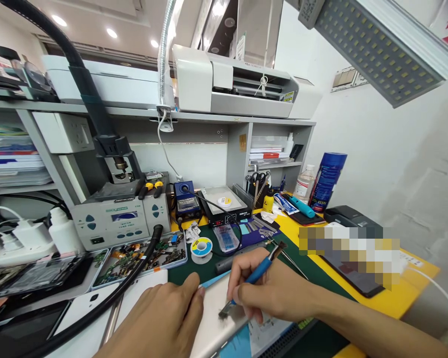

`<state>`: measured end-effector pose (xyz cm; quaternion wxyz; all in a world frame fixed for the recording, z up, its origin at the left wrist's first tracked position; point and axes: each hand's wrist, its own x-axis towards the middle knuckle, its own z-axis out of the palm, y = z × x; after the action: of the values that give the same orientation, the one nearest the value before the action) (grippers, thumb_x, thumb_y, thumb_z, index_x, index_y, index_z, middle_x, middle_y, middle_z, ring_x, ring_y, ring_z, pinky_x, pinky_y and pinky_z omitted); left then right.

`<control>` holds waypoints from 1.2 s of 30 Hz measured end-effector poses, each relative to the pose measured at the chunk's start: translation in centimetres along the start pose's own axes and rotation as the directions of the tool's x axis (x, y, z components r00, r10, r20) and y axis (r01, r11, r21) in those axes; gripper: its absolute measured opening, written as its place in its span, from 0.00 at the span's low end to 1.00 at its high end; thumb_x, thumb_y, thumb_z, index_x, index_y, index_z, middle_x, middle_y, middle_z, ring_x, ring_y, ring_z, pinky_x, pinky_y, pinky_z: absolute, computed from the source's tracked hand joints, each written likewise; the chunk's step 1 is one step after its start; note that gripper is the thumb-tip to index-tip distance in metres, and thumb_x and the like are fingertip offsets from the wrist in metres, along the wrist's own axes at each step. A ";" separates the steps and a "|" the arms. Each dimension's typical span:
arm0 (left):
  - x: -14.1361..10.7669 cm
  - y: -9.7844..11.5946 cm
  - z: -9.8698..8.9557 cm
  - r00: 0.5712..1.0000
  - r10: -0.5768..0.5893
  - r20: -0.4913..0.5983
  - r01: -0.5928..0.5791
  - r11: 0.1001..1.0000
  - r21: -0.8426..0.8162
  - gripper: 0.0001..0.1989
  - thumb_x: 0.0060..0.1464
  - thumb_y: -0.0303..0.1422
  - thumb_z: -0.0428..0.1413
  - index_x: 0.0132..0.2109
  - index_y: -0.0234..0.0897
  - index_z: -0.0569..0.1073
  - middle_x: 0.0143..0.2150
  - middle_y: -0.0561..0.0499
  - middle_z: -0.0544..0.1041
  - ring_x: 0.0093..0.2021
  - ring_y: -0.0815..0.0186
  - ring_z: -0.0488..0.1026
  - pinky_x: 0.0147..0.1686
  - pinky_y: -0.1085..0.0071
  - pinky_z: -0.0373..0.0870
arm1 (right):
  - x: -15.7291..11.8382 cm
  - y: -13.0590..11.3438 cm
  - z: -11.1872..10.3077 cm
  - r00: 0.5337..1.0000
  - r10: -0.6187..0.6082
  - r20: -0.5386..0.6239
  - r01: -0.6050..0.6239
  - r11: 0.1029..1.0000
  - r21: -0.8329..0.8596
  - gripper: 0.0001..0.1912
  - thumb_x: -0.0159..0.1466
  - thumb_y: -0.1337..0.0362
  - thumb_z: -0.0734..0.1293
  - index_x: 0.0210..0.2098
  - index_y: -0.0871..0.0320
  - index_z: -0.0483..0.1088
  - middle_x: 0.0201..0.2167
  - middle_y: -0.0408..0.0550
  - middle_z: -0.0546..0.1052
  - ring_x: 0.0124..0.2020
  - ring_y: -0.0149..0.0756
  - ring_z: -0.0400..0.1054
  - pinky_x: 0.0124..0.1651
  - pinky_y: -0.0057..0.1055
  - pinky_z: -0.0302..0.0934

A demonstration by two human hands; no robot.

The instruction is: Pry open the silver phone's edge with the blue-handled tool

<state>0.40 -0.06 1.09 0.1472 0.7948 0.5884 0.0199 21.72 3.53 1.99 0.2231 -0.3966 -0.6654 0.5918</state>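
Note:
A flat silver-white device, perhaps a tablet (212, 318), lies tilted across the mat in front of me. My left hand (171, 311) is closed at its left edge, thumb and forefinger tips together on the surface, with the other fingers hidden. My right hand (267, 291) is closed around a blue-handled brush (257, 272), held like a pen. Dark bristles at its lower end touch the device's pale surface, and a small dark smudge shows there. The brush's upper end, with brown bristles, points up to the right. Blue sheets (241, 343) lie under the device.
A solder spool (201, 248) and a tray of circuit parts (149, 256) lie beyond my hands. A black hose (134, 278) curves from the grey rework station (115, 221) along the left. Tweezers (294, 263) lie at right; a phone (353, 271) is farther right.

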 end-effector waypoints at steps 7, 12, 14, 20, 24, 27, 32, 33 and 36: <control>0.1 0.2 0.1 1.000 0.016 -0.006 -0.016 1.000 0.007 0.18 0.69 0.35 0.36 0.36 0.44 0.67 0.31 0.51 0.77 0.30 0.59 0.76 0.28 0.67 0.56 | 0.1 0.0 -0.1 1.000 -0.009 -0.005 0.009 1.000 -0.004 0.04 0.52 0.69 0.65 0.29 0.61 0.72 0.15 0.39 0.71 0.14 0.25 0.62 0.17 0.19 0.56; 0.1 0.1 0.1 1.000 0.013 0.014 -0.013 1.000 0.017 0.18 0.69 0.36 0.35 0.37 0.45 0.68 0.31 0.50 0.78 0.32 0.58 0.77 0.29 0.66 0.56 | 0.1 0.0 -0.1 1.000 -0.003 0.000 0.003 1.000 0.005 0.04 0.52 0.68 0.65 0.28 0.61 0.71 0.15 0.39 0.71 0.14 0.24 0.62 0.18 0.19 0.57; 0.1 0.0 0.1 1.000 0.012 0.026 -0.012 1.000 0.023 0.19 0.69 0.36 0.35 0.37 0.45 0.68 0.31 0.50 0.78 0.32 0.58 0.77 0.29 0.66 0.56 | 0.1 0.1 -0.1 1.000 -0.006 -0.009 0.006 1.000 0.010 0.04 0.52 0.68 0.65 0.28 0.61 0.71 0.15 0.39 0.71 0.14 0.25 0.61 0.17 0.19 0.56; -0.1 -0.1 0.3 1.000 0.024 0.003 -0.024 1.000 0.015 0.18 0.70 0.36 0.35 0.36 0.44 0.67 0.31 0.50 0.78 0.32 0.58 0.77 0.29 0.66 0.55 | 0.2 0.1 -0.1 1.000 -0.007 0.010 0.007 1.000 0.012 0.05 0.51 0.67 0.65 0.27 0.61 0.71 0.15 0.39 0.71 0.14 0.25 0.61 0.17 0.20 0.57; -0.1 -0.1 0.3 1.000 0.027 -0.007 -0.026 1.000 0.007 0.17 0.69 0.35 0.36 0.36 0.45 0.67 0.29 0.51 0.77 0.31 0.58 0.77 0.29 0.66 0.55 | 0.1 0.1 -0.1 1.000 -0.015 0.001 0.015 1.000 0.014 0.05 0.52 0.66 0.66 0.28 0.61 0.71 0.15 0.40 0.71 0.14 0.25 0.62 0.17 0.20 0.58; -0.1 -0.1 0.3 1.000 0.029 -0.010 -0.029 1.000 0.002 0.17 0.69 0.35 0.36 0.35 0.45 0.66 0.29 0.51 0.76 0.30 0.58 0.76 0.29 0.66 0.56 | 0.1 0.1 0.0 1.000 -0.008 -0.004 0.008 1.000 0.011 0.04 0.51 0.67 0.65 0.27 0.60 0.71 0.14 0.39 0.70 0.13 0.25 0.61 0.16 0.19 0.57; 0.0 0.0 0.4 1.000 0.011 -0.009 -0.011 1.000 -0.007 0.18 0.70 0.36 0.35 0.37 0.44 0.66 0.30 0.51 0.76 0.31 0.58 0.76 0.29 0.66 0.57 | 0.2 0.2 -0.2 1.000 -0.010 -0.018 0.010 1.000 -0.006 0.04 0.51 0.67 0.65 0.27 0.60 0.71 0.14 0.39 0.71 0.13 0.25 0.61 0.15 0.19 0.55; 0.1 -0.1 0.5 1.000 0.009 -0.012 -0.009 1.000 -0.014 0.18 0.70 0.36 0.35 0.37 0.44 0.66 0.30 0.51 0.76 0.31 0.58 0.76 0.30 0.66 0.57 | 0.2 0.2 -0.3 1.000 -0.008 -0.023 0.008 1.000 -0.008 0.05 0.51 0.67 0.65 0.27 0.60 0.71 0.14 0.39 0.70 0.13 0.25 0.61 0.15 0.19 0.55; 0.1 -0.1 0.5 1.000 0.007 -0.006 -0.007 1.000 -0.018 0.18 0.70 0.37 0.35 0.37 0.44 0.66 0.30 0.50 0.77 0.31 0.57 0.76 0.30 0.66 0.58 | 0.3 0.2 -0.3 0.998 -0.004 -0.061 0.003 1.000 -0.018 0.05 0.51 0.66 0.65 0.27 0.60 0.71 0.14 0.39 0.70 0.13 0.26 0.60 0.14 0.19 0.55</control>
<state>0.41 -0.06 0.53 0.1525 0.7956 0.5857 0.0280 21.88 3.94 1.86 0.2407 -0.4155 -0.6641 0.5730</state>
